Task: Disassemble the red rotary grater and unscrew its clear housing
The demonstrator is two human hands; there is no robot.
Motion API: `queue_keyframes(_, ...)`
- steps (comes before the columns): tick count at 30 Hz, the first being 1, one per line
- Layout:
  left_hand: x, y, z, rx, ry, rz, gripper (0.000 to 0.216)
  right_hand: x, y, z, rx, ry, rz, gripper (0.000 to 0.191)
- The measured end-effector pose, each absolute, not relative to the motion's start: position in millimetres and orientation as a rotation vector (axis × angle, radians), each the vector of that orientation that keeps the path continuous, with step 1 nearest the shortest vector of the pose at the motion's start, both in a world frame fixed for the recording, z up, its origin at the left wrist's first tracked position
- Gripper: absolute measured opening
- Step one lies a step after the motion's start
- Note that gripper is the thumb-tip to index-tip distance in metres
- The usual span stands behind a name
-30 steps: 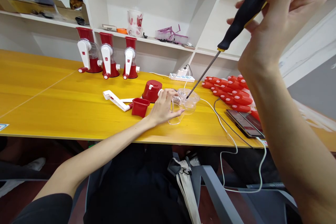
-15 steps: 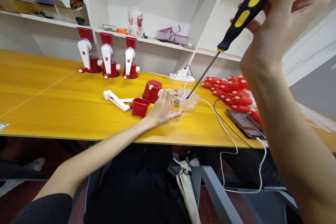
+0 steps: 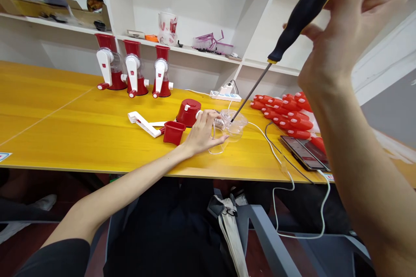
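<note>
Pinched near its top by the fingers and thumb of your right hand [image 3: 347, 37], the screwdriver [image 3: 301, 16] slants down and to the left, its handle well above the table [image 3: 81, 138]. Your right forearm climbs steeply from the lower right corner, wrist bent so that the hand tips over the handle's upper end, which runs out at the top edge of the view. Your left arm reaches in low from the other side, over the table's front edge, and your left hand [image 3: 202, 132] holds the clear plastic housing [image 3: 239, 127], fingers arched over it and thumb stretched along its near side.

That housing lies on the table just right of your left palm, far below your right grip; the screwdriver's tip goes into its round open end, though what the tip meets inside is too small to tell. Close to your left hand sit the red base [image 3: 189, 113] behind, the red hopper [image 3: 173, 133] beside your wrist, and the white crank [image 3: 143, 124] farther left.

Compared with 0.5 s ago, the handle has turned in your fingers: its yellow inlays faced you then, and now you see the dark side. Fewer fingertips show beyond the handle than 1.0 s ago. Your left hand and the housing have stayed put, and the tip points into the same spot
</note>
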State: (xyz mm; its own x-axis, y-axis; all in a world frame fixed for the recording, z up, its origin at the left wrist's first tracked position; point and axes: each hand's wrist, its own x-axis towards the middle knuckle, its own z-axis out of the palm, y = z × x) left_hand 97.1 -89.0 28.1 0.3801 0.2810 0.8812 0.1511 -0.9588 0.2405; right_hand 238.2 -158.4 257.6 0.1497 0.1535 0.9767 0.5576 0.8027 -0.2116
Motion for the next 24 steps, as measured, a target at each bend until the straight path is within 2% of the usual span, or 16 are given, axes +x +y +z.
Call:
queue_keyframes(4, 96.8, -89.4, 28.9, 2.508, 0.416, 1.611, 0.05, 239.8, -160.0, 263.4, -0.625, -1.465, -0.344, 0.002)
queue_keyframes(9, 96.8, -89.7, 28.9, 2.51, 0.403, 1.627, 0.051, 237.2, -163.4, 262.6, -0.671, -1.423, -0.329, 0.026)
queue_keyframes(16, 97.2, -88.3, 27.7, 2.509, 0.405, 1.634, 0.051, 238.5, -163.4, 261.2, -0.644, -1.487, -0.415, 0.006)
queue_keyframes(24, 96.9, -89.2, 29.1, 2.519, 0.412, 1.616, 0.05, 243.4, -161.3, 262.1, -0.656, -1.415, -0.393, 0.025)
